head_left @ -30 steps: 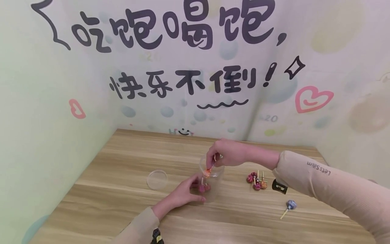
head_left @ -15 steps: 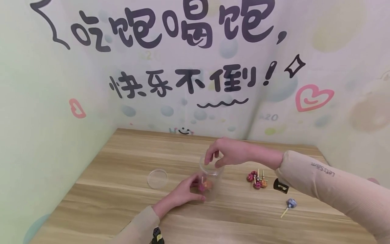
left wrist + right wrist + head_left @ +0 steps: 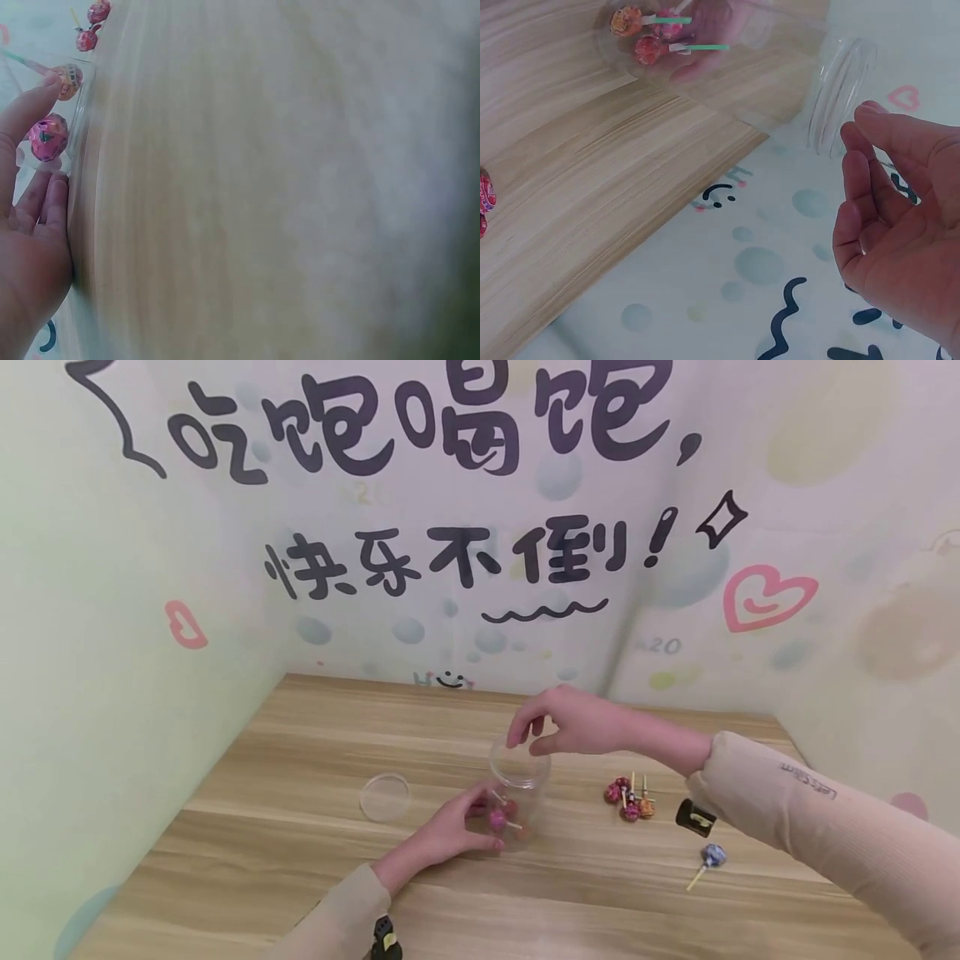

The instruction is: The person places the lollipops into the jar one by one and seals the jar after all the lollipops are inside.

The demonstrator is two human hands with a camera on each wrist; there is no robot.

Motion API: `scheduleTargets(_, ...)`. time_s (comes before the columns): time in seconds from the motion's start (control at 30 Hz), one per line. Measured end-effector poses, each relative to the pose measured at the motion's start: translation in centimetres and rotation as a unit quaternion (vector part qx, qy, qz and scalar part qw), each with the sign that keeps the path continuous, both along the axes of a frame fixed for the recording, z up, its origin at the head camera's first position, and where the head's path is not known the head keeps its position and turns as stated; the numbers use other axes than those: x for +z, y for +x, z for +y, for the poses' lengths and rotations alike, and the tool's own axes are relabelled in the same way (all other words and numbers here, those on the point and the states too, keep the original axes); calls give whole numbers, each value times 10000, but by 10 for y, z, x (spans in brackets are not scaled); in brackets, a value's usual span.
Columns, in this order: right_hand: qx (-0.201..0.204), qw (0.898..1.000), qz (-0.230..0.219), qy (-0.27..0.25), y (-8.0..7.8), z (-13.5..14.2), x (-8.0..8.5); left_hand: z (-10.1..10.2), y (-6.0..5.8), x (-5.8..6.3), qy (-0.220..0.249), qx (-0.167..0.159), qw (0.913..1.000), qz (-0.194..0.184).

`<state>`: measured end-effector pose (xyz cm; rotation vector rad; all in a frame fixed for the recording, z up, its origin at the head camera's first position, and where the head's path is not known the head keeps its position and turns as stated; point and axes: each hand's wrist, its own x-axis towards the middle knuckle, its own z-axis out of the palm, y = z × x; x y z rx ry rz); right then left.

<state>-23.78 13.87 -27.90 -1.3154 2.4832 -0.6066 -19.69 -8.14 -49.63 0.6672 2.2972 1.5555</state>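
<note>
Upright on the table, a clear plastic jar (image 3: 521,782) is gripped low on its left side by my left hand (image 3: 448,832), fingers and thumb round the wall. Inside it lie several wrapped lollipops; the right wrist view shows an orange lollipop (image 3: 626,21), a red lollipop (image 3: 649,50) and a pink one partly behind them. In the left wrist view a pink lollipop (image 3: 49,139) shows between thumb and fingers through the wall. Right over the jar's mouth hovers my right hand (image 3: 573,720), fingers loosely bent and holding nothing.
A round clear lid (image 3: 386,797) lies left of the jar. To its right is a small pile of lollipops (image 3: 632,810), and nearer the front right a blue lollipop (image 3: 714,856) lies alone. A printed wall (image 3: 450,635) stands behind the table.
My right hand let an orange lollipop drop into the jar, where it has sunk to the bottom. The hand has risen slightly out of the mouth. My left hand keeps its grip.
</note>
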Motion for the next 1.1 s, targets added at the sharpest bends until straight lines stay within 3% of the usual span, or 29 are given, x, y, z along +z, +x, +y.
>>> scheduleTargets(0.23,-606,9971,128,-439,-6,21,0,0,-1,-1,-81,121,9999,41)
scheduleTargets(0.4,-1088,9928,173,-468,-12,43,-11,1,0,0,-46,134,9999,39)
scheduleTargets(0.73,-1793,9826,215,-429,-15,86,-46,0,3,1,-25,138,9999,-15)
scheduleTargets(1.1,-2570,9613,597,-792,-7,113,-99,0,2,-1,-37,122,9999,17)
